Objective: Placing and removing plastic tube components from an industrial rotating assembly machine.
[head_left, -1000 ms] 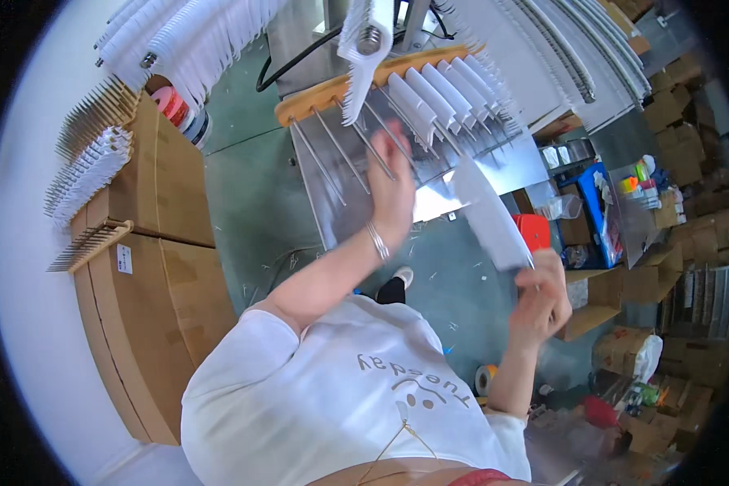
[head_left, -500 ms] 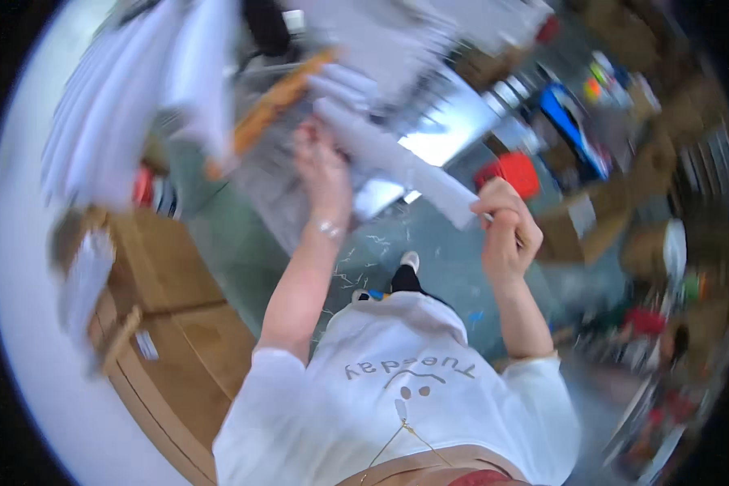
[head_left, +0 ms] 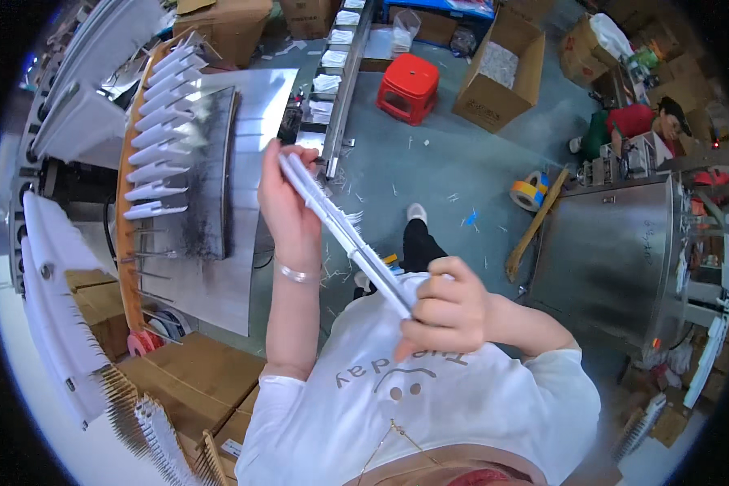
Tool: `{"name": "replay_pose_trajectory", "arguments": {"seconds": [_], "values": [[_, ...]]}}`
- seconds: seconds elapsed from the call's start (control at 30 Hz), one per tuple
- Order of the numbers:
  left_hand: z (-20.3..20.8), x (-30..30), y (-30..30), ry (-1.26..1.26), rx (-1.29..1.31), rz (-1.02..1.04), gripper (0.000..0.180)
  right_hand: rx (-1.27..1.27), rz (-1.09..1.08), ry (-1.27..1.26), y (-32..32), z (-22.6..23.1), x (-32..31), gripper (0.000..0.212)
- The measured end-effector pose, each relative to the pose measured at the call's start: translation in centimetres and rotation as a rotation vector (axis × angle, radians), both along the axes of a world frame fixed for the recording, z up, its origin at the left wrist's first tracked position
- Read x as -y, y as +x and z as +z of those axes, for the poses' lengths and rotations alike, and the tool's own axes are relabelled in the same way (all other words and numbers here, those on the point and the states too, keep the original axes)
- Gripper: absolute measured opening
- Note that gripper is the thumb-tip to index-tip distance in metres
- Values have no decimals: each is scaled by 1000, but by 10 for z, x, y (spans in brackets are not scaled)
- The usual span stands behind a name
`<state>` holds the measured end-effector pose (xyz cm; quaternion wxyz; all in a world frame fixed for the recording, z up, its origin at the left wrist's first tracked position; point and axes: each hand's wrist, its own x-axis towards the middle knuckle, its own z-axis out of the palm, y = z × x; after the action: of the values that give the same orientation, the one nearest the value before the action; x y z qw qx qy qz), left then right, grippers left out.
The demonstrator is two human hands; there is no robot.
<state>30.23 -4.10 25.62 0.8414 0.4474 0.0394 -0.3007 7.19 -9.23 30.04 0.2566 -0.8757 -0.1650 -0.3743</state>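
Jointly pinching a long white strip [head_left: 347, 234] with left grip [head_left: 287, 198] and right grip [head_left: 447, 312], lower tip hidden, layering unclear.

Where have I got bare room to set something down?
Best is the metal table's lower end in the picture, bordered by the dark pad above and bare rack prongs leftward. A narrow strip lies between the pad and the table's right edge. The wooden rack is crowded with white sleeves.
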Motion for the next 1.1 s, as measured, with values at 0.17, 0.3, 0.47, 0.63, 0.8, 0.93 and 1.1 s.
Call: {"name": "replay_pose_trajectory", "arguments": {"seconds": [0.17,0.3,0.47,0.63,0.8,0.93,1.1], "values": [[-20,81,-22,36,-112,-243,22,-388,337,-137,-7,7,57,22],[-30,153,-57,69,-115,-310,22,-486,493,198,-19,8,138,16],[-12,245,-90,7,-130,-488,26,-296,-485,816,9,-42,279,20],[-18,302,-103,-67,-180,-432,23,-638,-182,1515,59,-47,348,24],[-14,329,-87,-72,-90,-373,33,-671,49,1791,93,-60,387,16],[-4,349,-64,-80,-124,-359,34,-734,31,1740,127,-89,420,12],[-4,370,-3,-39,101,-363,34,-752,83,1674,180,-66,448,15]]}}
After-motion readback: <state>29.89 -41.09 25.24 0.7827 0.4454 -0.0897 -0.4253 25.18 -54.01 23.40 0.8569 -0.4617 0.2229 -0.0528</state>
